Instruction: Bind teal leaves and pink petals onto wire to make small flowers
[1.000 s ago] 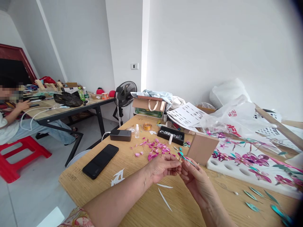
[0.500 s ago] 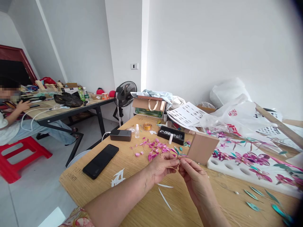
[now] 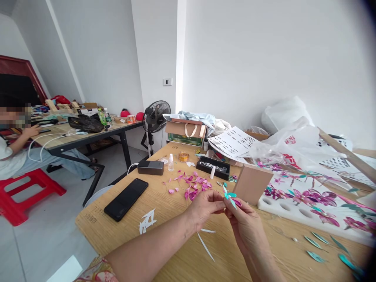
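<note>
Both my hands meet above the wooden table point(image 3: 123, 235). My left hand point(image 3: 205, 205) pinches its fingertips together at the base of a small sprig of teal leaves point(image 3: 229, 196). My right hand point(image 3: 245, 223) is curled round the same sprig from the right, with a pink bit showing at its fingers. A scatter of pink petals point(image 3: 194, 184) lies on the table just beyond my hands. A brown cardboard block point(image 3: 252, 184) stands right behind the sprig.
A black phone point(image 3: 125, 199), a power bank point(image 3: 150, 167), a small glue bottle point(image 3: 170, 162), a wire spool point(image 3: 183, 156) and a black tray point(image 3: 212, 167) lie on the table. A white foam board point(image 3: 311, 219) with pink flowers lies right. Loose teal leaves point(image 3: 314, 243). A person point(image 3: 14, 156) sits far left.
The teal sprig has turned between my fingers and its leaves now fan out upward again. Both hands stayed in the same spot; the view shifted slightly.
</note>
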### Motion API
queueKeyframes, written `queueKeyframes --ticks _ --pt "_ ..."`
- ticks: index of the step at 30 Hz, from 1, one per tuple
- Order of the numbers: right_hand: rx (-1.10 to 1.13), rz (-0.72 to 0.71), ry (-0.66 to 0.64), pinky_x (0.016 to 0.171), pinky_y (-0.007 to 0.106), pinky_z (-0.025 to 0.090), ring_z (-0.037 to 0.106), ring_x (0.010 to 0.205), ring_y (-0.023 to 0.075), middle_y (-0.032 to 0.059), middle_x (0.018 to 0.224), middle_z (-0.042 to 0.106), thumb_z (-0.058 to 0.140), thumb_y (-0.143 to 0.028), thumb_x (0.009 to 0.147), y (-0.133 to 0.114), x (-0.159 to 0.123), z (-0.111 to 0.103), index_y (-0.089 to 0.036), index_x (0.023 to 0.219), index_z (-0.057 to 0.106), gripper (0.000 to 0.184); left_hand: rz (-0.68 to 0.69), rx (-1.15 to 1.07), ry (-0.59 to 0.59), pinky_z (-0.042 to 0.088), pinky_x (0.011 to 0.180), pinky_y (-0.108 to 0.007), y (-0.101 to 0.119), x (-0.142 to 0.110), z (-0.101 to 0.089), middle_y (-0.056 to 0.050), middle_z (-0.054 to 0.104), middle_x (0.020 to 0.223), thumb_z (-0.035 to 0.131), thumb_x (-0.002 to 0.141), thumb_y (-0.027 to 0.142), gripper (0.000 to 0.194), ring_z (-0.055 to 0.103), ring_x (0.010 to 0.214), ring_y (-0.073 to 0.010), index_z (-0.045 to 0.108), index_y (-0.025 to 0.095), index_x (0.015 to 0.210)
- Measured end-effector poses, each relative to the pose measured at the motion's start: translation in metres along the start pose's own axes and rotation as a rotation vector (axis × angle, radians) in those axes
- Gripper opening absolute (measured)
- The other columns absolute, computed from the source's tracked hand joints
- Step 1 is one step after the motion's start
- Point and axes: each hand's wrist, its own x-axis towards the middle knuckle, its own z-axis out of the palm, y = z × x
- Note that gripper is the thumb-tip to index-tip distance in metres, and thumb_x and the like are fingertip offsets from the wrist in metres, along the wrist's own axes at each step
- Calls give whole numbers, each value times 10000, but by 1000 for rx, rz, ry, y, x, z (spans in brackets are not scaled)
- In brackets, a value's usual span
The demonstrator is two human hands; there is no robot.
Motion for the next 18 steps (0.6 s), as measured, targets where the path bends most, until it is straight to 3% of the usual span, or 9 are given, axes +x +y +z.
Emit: queueKeyframes --ticks 4,8,13,18 --pt "-9 29 -16 474 205 297 325 527 86 -40 522 456 789 -319 529 0 2 -5 -182 581 657 197 30 174 -99 349 687 -258 4 4 -8 -7 559 657 698 604 329 260 476 657 -101 640 111 734" --pt "-18 69 -49 486 190 308 331 534 80 -41 522 474 796 -300 524 -1 4 -9 -176 597 670 191 -43 199 -204 365 726 -279 10 5 -15 -9 580 644 716 563 357 282 512 672 -116 647 114 688" --pt "2 97 -83 468 177 311 334 522 72 -40 520 481 801 -275 523 -2 4 -9 -166 596 674 182 -106 100 -198 366 701 -277 9 6 -16 11 558 588 763 483 333 298 503 611 -95 586 114 582" --pt "56 102 -58 466 174 345 377 534 75 -24 569 525 803 -289 513 0 4 -5 -167 606 679 198 -139 -40 -109 367 673 -265 4 4 -12 22 545 580 787 437 292 328 500 583 -80 545 116 572"
